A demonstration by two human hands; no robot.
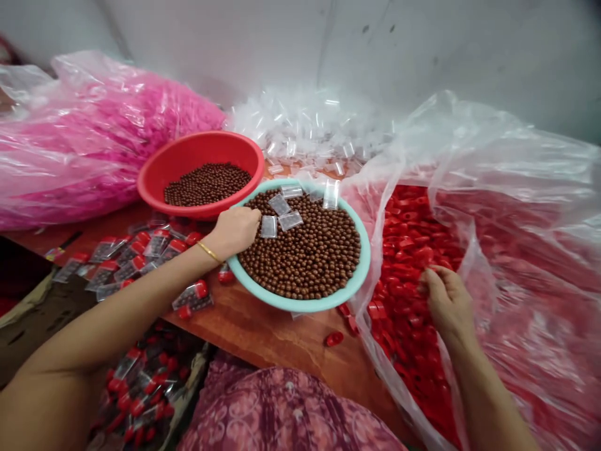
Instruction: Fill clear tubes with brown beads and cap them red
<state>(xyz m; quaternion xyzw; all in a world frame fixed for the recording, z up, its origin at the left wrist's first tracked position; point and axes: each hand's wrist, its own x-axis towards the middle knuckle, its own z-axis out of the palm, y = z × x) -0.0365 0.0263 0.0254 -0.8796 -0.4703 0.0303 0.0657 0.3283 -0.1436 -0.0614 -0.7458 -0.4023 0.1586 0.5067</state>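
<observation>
**Desk:** Where are your hands?

**Me:** My left hand (pixel 235 230) is curled shut at the near-left rim of the teal bowl (pixel 305 305). Its knuckles are up and its fingers are tucked down among the brown balls (pixel 310 257). I cannot tell whether they grip anything. My right hand (pixel 446 300) lies on the red caps (pixel 408 244) in the opened clear bag (pixel 493 156). Its fingers are bent and the tips are drawn together, but whether a cap is pinched between them does not show.

**Desk:** What is around the bowl?

**Me:** A few small clear containers (pixel 282 213) lie on top of the balls. A red bowl (pixel 197 153) touches the teal one at the far left and holds more balls. Behind both is a heap of empty clear containers (pixel 305 125). Filled, red-capped containers (pixel 126 250) are scattered to the left, and one stray cap (pixel 334 339) sits near the front.

**Desk:** And the setting?

**Me:** It is a reddish-brown wooden table (pixel 263 332) pushed against a plain grey-white wall (pixel 422 44). A bulging pink bag (pixel 84 138) fills the far left corner.
</observation>
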